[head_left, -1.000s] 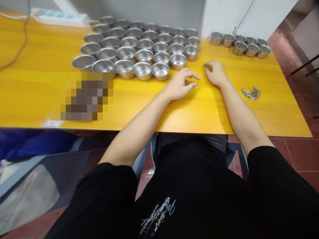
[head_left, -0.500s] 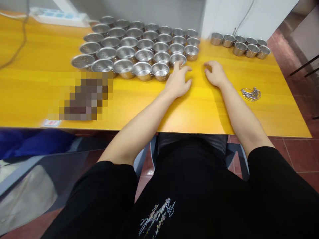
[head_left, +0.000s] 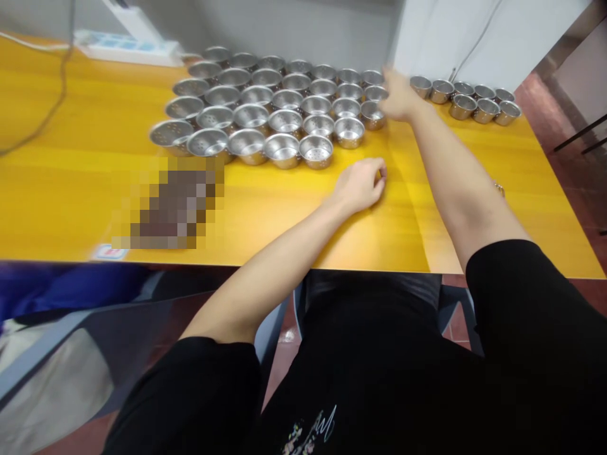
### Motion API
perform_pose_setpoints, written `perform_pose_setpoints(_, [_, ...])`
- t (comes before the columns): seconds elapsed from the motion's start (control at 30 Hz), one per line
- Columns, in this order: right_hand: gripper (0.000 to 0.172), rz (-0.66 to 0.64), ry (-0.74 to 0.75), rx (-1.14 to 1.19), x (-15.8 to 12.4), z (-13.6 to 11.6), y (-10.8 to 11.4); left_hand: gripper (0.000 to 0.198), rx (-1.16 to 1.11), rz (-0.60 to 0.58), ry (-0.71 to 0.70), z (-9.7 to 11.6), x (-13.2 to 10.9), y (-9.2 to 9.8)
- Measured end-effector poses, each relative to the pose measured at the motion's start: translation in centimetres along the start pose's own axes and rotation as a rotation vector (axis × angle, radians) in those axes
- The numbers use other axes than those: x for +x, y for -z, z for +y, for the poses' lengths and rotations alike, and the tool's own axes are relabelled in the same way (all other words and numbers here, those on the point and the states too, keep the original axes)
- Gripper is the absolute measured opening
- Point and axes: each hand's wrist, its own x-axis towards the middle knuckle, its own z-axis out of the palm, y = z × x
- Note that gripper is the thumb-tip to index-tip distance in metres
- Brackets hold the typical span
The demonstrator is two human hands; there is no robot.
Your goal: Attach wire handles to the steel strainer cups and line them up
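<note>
My right hand (head_left: 399, 95) reaches to the right end of a block of perforated metal cups (head_left: 285, 121). Its fingers are spread and blurred, close by an end cup (head_left: 372, 115); whether they touch it I cannot tell. Resting low over the yellow table, my left hand (head_left: 363, 183) has loosely curled fingers, the thumb apart and nothing visible between them. It lies to the right of and in front of the nearest cup row, close to a cup (head_left: 349, 133) that stands upright.
A smaller group of metal cups (head_left: 486, 110) stands at the back right by the wall. My right forearm mostly hides a small bundle of metal rings or wires (head_left: 499, 188). A pixelated dark object (head_left: 175, 205) lies front left, and a white power strip (head_left: 128, 49) at the back left.
My right hand has moved forward and left to the end cups. The left has drawn back from a cup at the block's right side, its fingers curling in. The view has shifted slightly.
</note>
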Motion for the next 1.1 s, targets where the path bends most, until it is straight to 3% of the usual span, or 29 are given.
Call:
perform_pose_setpoints(0.17, [0.117, -0.226, -0.026, 0.052, 2.5, -0.4, 1.0, 0.028, 0.028, -0.115, 0.034, 0.5, -0.4, 0.5])
perform_pose_setpoints(0.27, [0.123, -0.298, -0.033, 0.031, 3.7, -1.0, 1.6, 0.029, 0.020, -0.148, 0.043, 0.7, -0.6, 1.0])
perform_pose_setpoints(0.4, [0.119, -0.360, -0.019, -0.008, 5.0, -2.1, 1.9, 0.027, -0.028, -0.175, 0.056, 0.8, -0.6, 1.4])
perform_pose_setpoints(0.53, [0.115, -0.342, -0.007, -0.039, 5.0, -2.5, 0.8, 0.026, -0.056, -0.215, 0.046, 0.7, -0.6, 1.7])
perform_pose_setpoints(0.67, [0.111, -0.300, -0.019, -0.036, 4.1, -2.1, -0.4, 0.027, -0.052, -0.214, 0.032, 0.7, -0.7, 1.7])
perform_pose_setpoints(0.87, [0.089, -0.256, 0.002, -0.070, 1.9, -0.7, -1.0, 0.022, -0.055, -0.190, 0.035, 0.7, -0.7, 1.6])
perform_pose_setpoints(1.1, [0.088, -0.243, -0.014, -0.058, 0.1, 1.0, -0.5, 0.021, -0.083, -0.160, 0.036, 0.4, -0.5, 1.4])
